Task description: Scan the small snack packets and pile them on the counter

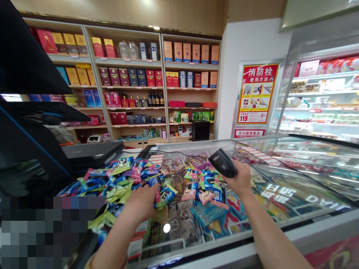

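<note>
My right hand [241,177] is wrapped around a black barcode scanner [223,163], held above the glass lid [172,233] of a chest freezer, its head tilted up to the left. My left hand [143,201] is at the right edge of a heap of small wrapped snack packets [112,183] in blue, green and pink. Its fingers curl down onto a snack packet [157,196]; the fingertips are partly hidden. Between my hands, a smaller group of similar packets [206,188] lies on the glass.
A dark checkout screen [30,48] and stand rise at the left. The scanner's cable [179,152] trails across the glass. Larger bags [221,216] show inside the freezer. Behind are shelves of boxed goods [130,76], a red fire hydrant sign [257,94] and a lit refrigerated display [322,93].
</note>
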A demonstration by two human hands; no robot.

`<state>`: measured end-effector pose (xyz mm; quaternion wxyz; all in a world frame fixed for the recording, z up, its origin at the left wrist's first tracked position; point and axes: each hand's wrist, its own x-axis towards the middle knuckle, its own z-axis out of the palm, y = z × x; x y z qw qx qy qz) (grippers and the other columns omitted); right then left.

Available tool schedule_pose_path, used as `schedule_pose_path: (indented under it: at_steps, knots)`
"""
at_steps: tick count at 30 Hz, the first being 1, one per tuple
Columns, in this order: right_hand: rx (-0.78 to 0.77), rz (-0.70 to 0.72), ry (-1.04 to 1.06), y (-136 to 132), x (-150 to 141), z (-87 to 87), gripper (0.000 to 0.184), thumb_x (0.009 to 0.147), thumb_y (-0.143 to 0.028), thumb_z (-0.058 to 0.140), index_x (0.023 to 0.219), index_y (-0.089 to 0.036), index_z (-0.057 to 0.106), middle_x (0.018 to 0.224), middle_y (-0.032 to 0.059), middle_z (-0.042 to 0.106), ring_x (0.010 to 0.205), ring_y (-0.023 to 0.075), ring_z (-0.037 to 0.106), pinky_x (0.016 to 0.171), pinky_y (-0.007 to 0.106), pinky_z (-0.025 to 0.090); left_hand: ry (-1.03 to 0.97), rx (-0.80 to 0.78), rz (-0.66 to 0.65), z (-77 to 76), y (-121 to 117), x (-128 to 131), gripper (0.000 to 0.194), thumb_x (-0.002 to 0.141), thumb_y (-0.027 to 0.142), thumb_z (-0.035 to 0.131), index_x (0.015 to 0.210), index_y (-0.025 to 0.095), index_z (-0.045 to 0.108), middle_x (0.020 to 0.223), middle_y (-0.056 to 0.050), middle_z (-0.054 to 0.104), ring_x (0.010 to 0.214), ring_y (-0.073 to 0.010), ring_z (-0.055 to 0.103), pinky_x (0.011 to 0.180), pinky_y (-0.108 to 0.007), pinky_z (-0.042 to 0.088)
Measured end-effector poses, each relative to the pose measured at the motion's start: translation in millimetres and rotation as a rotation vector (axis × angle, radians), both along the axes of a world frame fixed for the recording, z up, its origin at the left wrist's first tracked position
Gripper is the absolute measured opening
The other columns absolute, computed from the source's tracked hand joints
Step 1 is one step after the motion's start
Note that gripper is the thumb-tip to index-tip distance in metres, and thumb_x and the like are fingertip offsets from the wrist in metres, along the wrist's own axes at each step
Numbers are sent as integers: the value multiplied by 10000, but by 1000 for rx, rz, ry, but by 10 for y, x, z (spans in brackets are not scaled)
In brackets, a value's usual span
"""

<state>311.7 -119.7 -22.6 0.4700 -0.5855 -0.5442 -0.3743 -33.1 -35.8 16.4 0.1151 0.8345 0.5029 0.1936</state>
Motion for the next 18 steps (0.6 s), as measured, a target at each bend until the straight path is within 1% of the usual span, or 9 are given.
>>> schedule_pose_path:
  at_steps: [2, 3, 6, 8, 10, 12, 14, 16, 18]
  knots:
    - [10, 0, -1, -2, -2, 6, 281, 760, -368, 558, 963, -191, 639, 824, 77, 684, 775, 251, 613, 750, 381, 401, -139, -35, 8, -28, 35, 5, 514, 405, 40, 673, 866, 267, 686, 834, -92, 706, 1010, -404, 622, 946, -513, 384]
    - [13, 1, -3, -3, -4, 9, 278, 761, -363, 557, 962, -189, 639, 822, 77, 684, 770, 250, 613, 748, 381, 401, -190, -55, 14, -22, 51, 16, 496, 408, 43, 685, 846, 275, 682, 794, -73, 702, 972, -390, 636, 928, -493, 399]
    - [15, 7, -20, -3, -10, 13, 283, 758, -346, 561, 974, -181, 638, 808, 73, 680, 751, 246, 612, 731, 375, 396, -343, -80, 35, 53, 86, 81, 481, 440, 122, 769, 885, 277, 676, 739, -27, 681, 827, -320, 663, 827, -410, 460]
    - [18, 15, -23, -1, -13, 13, 282, 751, -337, 568, 975, -181, 637, 810, 72, 680, 752, 246, 613, 725, 369, 394, -539, -111, 2, 113, 91, 140, 480, 459, 202, 825, 911, 248, 668, 752, -20, 682, 763, -270, 660, 762, -361, 489]
    - [24, 24, -18, 0, -16, 11, 285, 744, -329, 571, 980, -182, 635, 814, 70, 678, 761, 247, 613, 723, 364, 392, -798, -185, -67, 155, 82, 197, 477, 464, 252, 861, 896, 213, 663, 803, -30, 701, 781, -231, 662, 744, -317, 506]
    - [27, 30, -15, 0, -22, 10, 281, 739, -320, 567, 978, -186, 631, 813, 67, 675, 765, 247, 611, 721, 360, 390, -1036, -299, -106, 172, 68, 240, 481, 480, 278, 881, 901, 188, 666, 851, -37, 716, 823, -200, 668, 739, -271, 512]
    - [22, 34, -19, -3, -37, 14, 268, 735, -322, 565, 963, -196, 628, 801, 60, 669, 760, 243, 605, 720, 355, 385, -1227, -443, -91, 174, 56, 266, 443, 545, 297, 872, 916, 178, 660, 852, -26, 717, 788, -167, 675, 696, -239, 519]
    - [16, 48, -31, -12, -65, 23, 246, 732, -334, 566, 935, -208, 627, 782, 50, 662, 750, 236, 598, 717, 349, 376, -1370, -614, -80, 173, 48, 283, 327, 664, 299, 819, 909, 170, 644, 811, -20, 714, 716, -151, 680, 649, -243, 540]
    - [0, 76, -50, -25, -108, 38, 225, 738, -343, 567, 911, -212, 626, 766, 43, 655, 742, 229, 595, 708, 343, 360, -1460, -766, -83, 175, 39, 300, 185, 797, 290, 713, 888, 151, 630, 779, -39, 713, 684, -161, 689, 647, -284, 572]
